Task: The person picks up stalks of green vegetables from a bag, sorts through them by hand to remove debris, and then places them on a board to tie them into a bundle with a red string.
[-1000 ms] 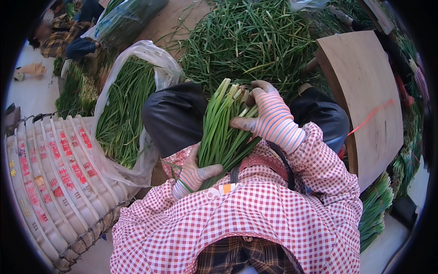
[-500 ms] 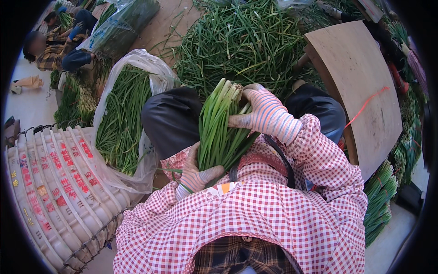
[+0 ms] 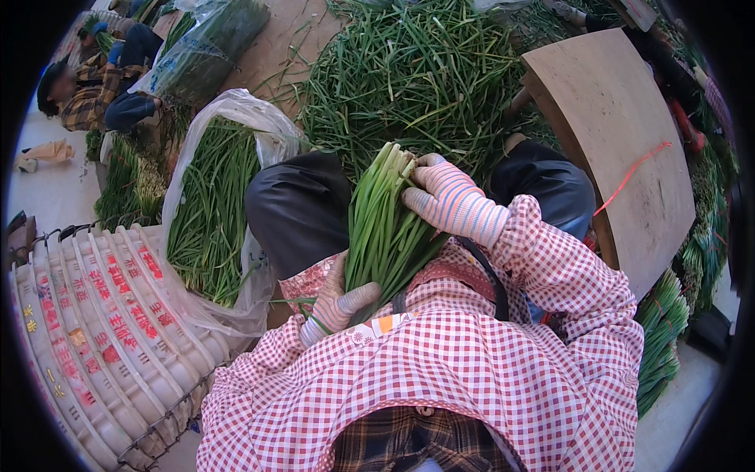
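Observation:
A bunch of garlic chives (image 3: 385, 232) stands tilted in front of my body, pale cut ends up and green leaves down. My left hand (image 3: 346, 299), in a striped knit glove, is wrapped round its lower leafy part. My right hand (image 3: 448, 193), gloved alike, presses thumb and fingers on the pale upper end from the right. A few leaves stick out by my left wrist. Close beyond my hands lies a large loose heap of the same green leaves (image 3: 409, 86).
At left, an open clear plastic bag (image 3: 240, 106) holds more leaves beside a white slatted plastic crate (image 3: 126, 315). A wooden board (image 3: 621, 134) with a red tie stands at right, tied bunches (image 3: 661, 338) below it. Another person (image 3: 94, 90) sits far left near a filled bag (image 3: 212, 51).
My right hand's thumb has moved up from the middle of the bunch toward the pale ends, its fingers closing in. The bunch has shifted slightly right; my left hand keeps its hold.

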Demonstrator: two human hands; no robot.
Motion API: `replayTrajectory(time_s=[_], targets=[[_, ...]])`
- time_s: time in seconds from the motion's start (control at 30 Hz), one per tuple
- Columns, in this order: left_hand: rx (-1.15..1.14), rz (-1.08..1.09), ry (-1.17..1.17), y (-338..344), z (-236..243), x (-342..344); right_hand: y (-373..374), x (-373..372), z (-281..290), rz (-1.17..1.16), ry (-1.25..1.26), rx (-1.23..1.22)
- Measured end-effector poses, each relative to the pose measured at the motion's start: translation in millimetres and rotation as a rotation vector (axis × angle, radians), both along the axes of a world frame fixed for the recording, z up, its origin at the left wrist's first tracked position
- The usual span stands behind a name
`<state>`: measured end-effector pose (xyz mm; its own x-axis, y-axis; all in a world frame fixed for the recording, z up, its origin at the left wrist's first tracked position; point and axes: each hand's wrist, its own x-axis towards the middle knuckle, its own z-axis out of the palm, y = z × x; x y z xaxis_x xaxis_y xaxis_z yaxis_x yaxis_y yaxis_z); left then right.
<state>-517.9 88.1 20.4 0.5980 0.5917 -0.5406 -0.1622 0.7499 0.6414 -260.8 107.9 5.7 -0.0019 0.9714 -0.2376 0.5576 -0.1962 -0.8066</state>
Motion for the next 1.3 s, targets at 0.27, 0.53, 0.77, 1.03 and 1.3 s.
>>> replayTrajectory(time_s=[0.27,0.53,0.77,1.03,1.3], targets=[[-0.109,-0.038,0.065,10,-3,-9,63,32,-15,0.216,-0.360,0.015],[-0.323,0.002,0.047,22,-2,-19,146,148,-98,-0.250,-0.426,0.123],[-0.432,-0.003,-0.004,30,-15,-18,102,41,-58,0.279,0.667,-0.214],[-0.460,0.031,0.066,32,-14,-13,114,20,-45,0.474,-0.230,-0.005],[-0.437,0.071,0.081,29,-15,-15,139,96,-103,0.030,0.400,-0.224]])
